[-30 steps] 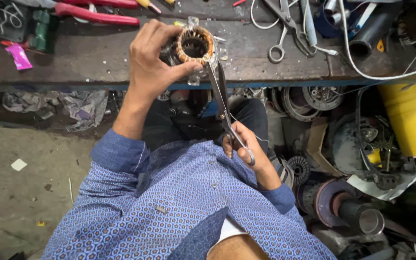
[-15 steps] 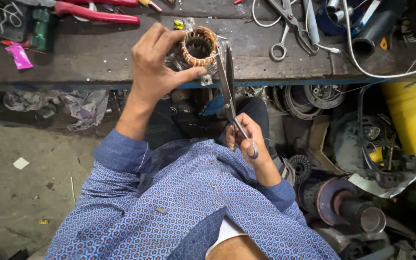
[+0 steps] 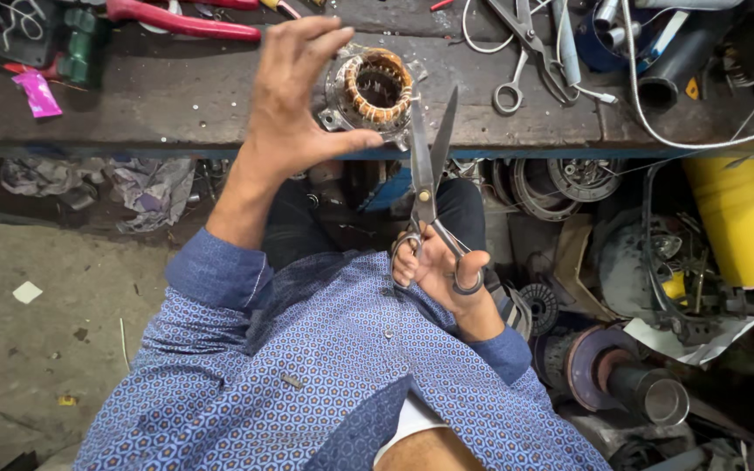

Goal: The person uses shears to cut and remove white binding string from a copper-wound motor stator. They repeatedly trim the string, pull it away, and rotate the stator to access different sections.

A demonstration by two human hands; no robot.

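A small motor stator (image 3: 379,85) with copper windings in a metal housing rests on the edge of the dark workbench (image 3: 176,113). My left hand (image 3: 294,105) cups its left side, fingers stretched over the top and thumb under its lower rim. Close to my chest, my right hand (image 3: 447,270) grips the handles of long steel scissors (image 3: 425,174). The blades stand apart and point up, with the tips just beside the stator's right side. I wear a blue patterned shirt.
Red-handled pliers (image 3: 181,19), a green object (image 3: 80,44), a pink scrap (image 3: 38,92), more scissors and a spanner (image 3: 525,52) lie on the bench. A yellow container (image 3: 743,218), motor parts (image 3: 569,179) and cables crowd the floor at right.
The scissors have swung upright and their blades have opened next to the stator. My left hand's fingers have spread from a tight wrap to a looser hold.
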